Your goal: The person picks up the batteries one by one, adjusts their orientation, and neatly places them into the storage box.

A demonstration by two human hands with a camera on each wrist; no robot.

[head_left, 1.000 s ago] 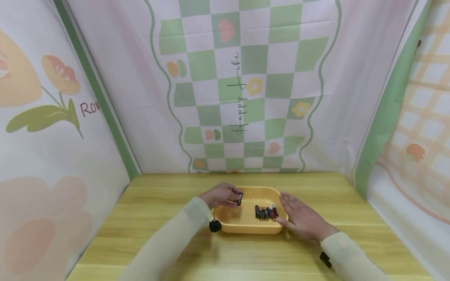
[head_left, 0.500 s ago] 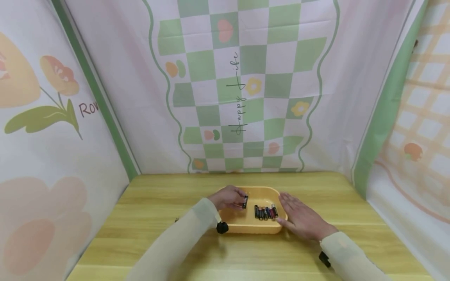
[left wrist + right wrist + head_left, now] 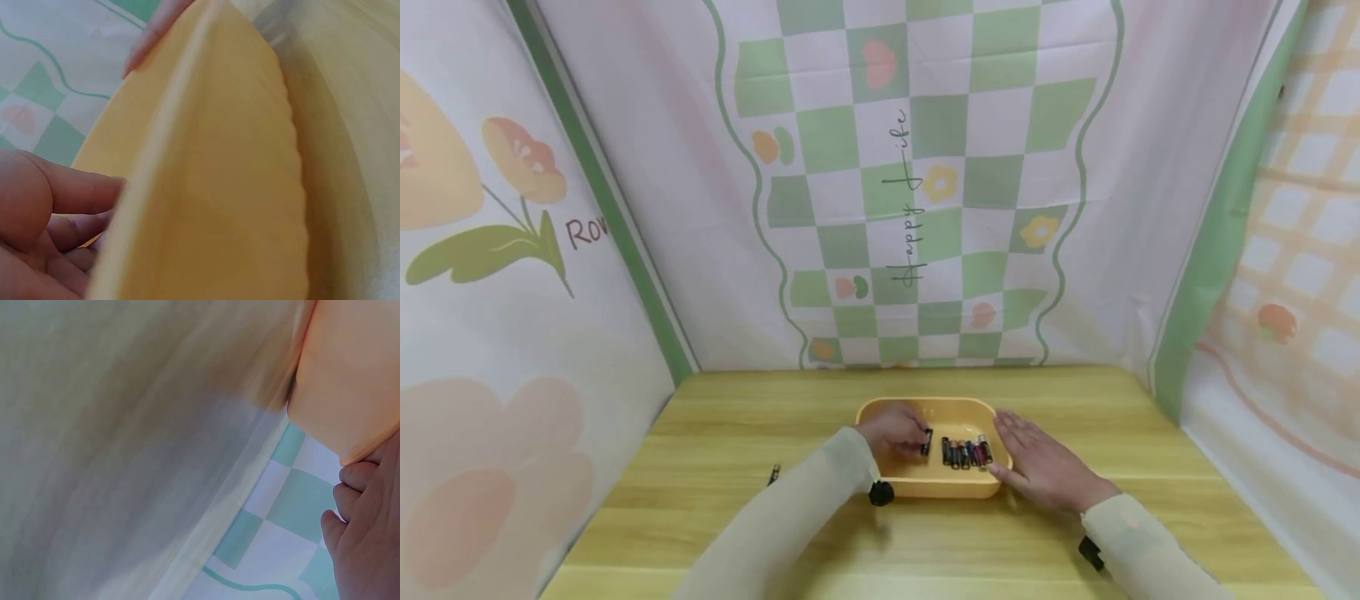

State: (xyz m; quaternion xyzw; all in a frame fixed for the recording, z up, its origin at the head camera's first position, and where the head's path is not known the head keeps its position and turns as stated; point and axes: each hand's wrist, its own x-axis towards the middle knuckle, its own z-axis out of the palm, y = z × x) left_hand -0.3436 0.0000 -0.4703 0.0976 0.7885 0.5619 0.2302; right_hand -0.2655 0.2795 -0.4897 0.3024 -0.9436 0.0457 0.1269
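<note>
A yellow plastic tray [image 3: 936,488] stands on the wooden table. Inside it, my left hand [image 3: 898,429] pinches a dark battery [image 3: 927,442] near the tray floor, just left of a row of several batteries [image 3: 966,453] lying side by side. In the left wrist view the tray wall [image 3: 231,156] hides the fingertips of the left hand [image 3: 37,219] and the battery. My right hand [image 3: 1045,462] rests against the tray's right end with fingers straight. In the right wrist view, fingers of the right hand [image 3: 369,512] meet the outside of the tray [image 3: 350,375].
Another battery [image 3: 774,474] lies on the table [image 3: 715,433] left of the tray, partly behind the left sleeve [image 3: 797,508]. A checkered cloth [image 3: 917,208] hangs behind the table's far edge, with printed cloths on both sides.
My left hand has moved right and down into the tray with the battery, close to the row. The battery on the table has come into view. The right hand stays put.
</note>
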